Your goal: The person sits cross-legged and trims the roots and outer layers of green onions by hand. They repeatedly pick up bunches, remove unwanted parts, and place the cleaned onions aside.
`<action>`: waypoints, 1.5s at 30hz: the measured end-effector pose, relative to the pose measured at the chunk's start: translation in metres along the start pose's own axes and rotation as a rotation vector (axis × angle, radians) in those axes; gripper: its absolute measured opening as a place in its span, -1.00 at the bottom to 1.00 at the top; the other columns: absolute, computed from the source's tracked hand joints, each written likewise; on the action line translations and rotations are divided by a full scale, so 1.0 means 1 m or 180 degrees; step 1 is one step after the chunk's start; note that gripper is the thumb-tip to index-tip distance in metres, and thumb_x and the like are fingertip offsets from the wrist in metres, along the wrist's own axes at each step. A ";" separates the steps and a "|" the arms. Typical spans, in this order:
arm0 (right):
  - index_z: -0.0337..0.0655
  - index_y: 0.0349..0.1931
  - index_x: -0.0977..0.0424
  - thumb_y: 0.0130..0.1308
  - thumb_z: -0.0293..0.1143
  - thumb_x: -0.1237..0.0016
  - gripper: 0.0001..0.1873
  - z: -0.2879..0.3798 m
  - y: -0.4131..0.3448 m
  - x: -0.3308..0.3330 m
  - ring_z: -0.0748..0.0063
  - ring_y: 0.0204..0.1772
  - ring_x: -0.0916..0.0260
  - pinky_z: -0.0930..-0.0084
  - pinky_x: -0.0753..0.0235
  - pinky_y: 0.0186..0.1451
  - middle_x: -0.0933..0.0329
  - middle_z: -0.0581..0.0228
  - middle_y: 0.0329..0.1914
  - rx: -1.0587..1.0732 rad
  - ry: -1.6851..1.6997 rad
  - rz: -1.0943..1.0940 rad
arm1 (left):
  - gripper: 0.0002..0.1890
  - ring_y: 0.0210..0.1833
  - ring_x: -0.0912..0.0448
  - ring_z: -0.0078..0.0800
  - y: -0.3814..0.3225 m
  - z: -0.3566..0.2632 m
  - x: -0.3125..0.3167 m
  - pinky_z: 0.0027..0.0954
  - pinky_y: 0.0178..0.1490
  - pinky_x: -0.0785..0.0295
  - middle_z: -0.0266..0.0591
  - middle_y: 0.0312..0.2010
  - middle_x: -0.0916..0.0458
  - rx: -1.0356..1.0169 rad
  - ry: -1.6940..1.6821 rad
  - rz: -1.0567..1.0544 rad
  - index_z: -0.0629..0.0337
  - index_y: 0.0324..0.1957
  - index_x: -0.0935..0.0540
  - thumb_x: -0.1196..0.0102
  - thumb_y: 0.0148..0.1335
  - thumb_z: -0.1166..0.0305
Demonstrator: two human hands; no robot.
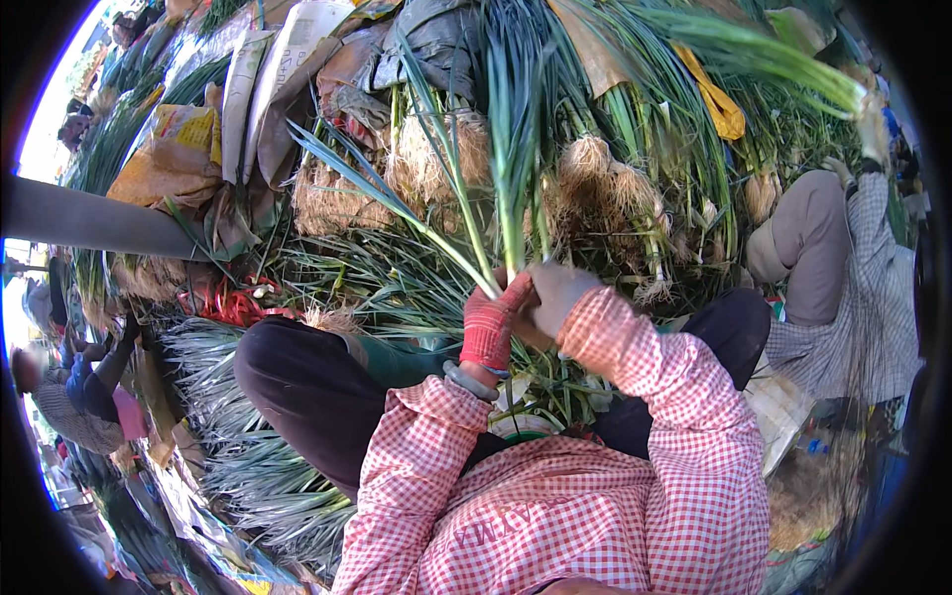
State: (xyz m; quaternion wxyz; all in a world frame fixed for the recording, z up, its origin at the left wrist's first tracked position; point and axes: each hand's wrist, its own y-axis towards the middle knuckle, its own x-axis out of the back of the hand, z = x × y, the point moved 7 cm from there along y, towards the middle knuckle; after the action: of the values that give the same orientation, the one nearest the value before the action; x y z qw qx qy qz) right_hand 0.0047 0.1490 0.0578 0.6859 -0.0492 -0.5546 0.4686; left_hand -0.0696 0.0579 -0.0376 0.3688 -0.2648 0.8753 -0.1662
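My left hand (492, 320), in a red knit glove, grips several green garlic stalks (512, 201) near their pale lower ends. Their long leaves fan away from me, two of them leaning left. Pressed against it is my right hand (564, 296), in a greyish glove and slightly blurred, with its fingers curled at the base of the stalks. The lower ends are hidden behind both hands. Cut leaves and pale scraps (535, 394) lie below, between my knees.
Rooted garlic bundles (439, 156) lie ahead, partly under sacks (279, 89). Trimmed greens (253, 446) are heaped at my left, near red strips (234, 301). A thick grey pole (104, 219) juts in from the left. At right, a co-worker (855, 245) holds up a green bunch (788, 63).
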 end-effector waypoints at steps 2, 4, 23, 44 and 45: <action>-0.23 -0.09 -0.50 0.20 -0.26 -0.11 -0.68 -0.005 0.010 -0.011 0.21 -0.09 -0.54 0.37 -0.59 -0.07 -0.58 0.09 -0.12 0.0369 0.0450 -0.0111 | -0.73 -0.28 -0.62 -0.48 -0.001 0.012 0.014 -0.49 -0.14 -0.50 -0.23 -0.28 -0.67 0.0295 -0.0132 -0.0528 0.33 -0.06 -0.57 -0.19 0.25 0.41; -0.26 -0.17 -0.50 0.24 -0.14 -0.12 -0.64 -0.056 0.030 -0.023 0.31 -0.17 -0.53 0.42 -0.56 -0.19 -0.58 0.15 -0.18 -0.0780 0.2312 -0.0094 | -0.73 -0.26 -0.62 -0.48 -0.003 0.020 0.008 -0.49 -0.14 -0.50 -0.22 -0.26 -0.67 0.0456 -0.0435 -0.0250 0.32 -0.06 -0.57 -0.20 0.24 0.40; -0.26 -0.17 -0.59 0.23 -0.21 -0.14 -0.70 -0.059 0.096 -0.005 0.55 -0.46 -0.53 0.58 -0.55 -0.38 -0.64 0.16 -0.24 -0.0725 0.2528 -0.0284 | -0.59 -0.17 -0.57 -0.49 -0.032 0.019 -0.012 -0.48 -0.06 -0.48 -0.30 -0.21 -0.60 0.0573 0.0048 0.0277 0.28 0.12 -0.49 -0.16 0.21 0.51; -0.27 -0.19 -0.57 0.24 0.03 -0.05 -0.53 -0.003 -0.083 -0.077 0.39 -0.27 -0.50 0.36 -0.52 -0.13 -0.58 0.22 -0.36 0.1762 -0.0232 0.3692 | -0.84 -0.46 -0.58 -0.46 -0.011 0.029 0.038 -0.47 -0.38 -0.51 -0.24 -0.41 -0.64 0.0490 -0.0760 -0.0592 0.30 -0.17 -0.59 -0.16 0.22 0.47; -0.23 -0.16 -0.58 0.27 0.00 -0.03 -0.56 -0.020 -0.049 -0.059 0.39 -0.21 -0.54 0.39 -0.54 -0.11 -0.61 0.21 -0.28 0.1214 -0.0307 0.2703 | -0.84 -0.44 -0.60 -0.43 -0.011 0.032 0.034 -0.44 -0.36 -0.53 -0.23 -0.39 -0.64 0.0654 -0.1111 -0.0260 0.30 -0.16 -0.59 -0.13 0.25 0.45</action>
State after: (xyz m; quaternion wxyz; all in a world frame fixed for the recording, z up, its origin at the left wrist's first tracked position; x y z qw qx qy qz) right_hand 0.0528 0.0897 0.0362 0.4036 -0.1230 -0.4205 0.8032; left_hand -0.0624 0.0262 -0.0724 0.5330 -0.2859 0.7651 -0.2210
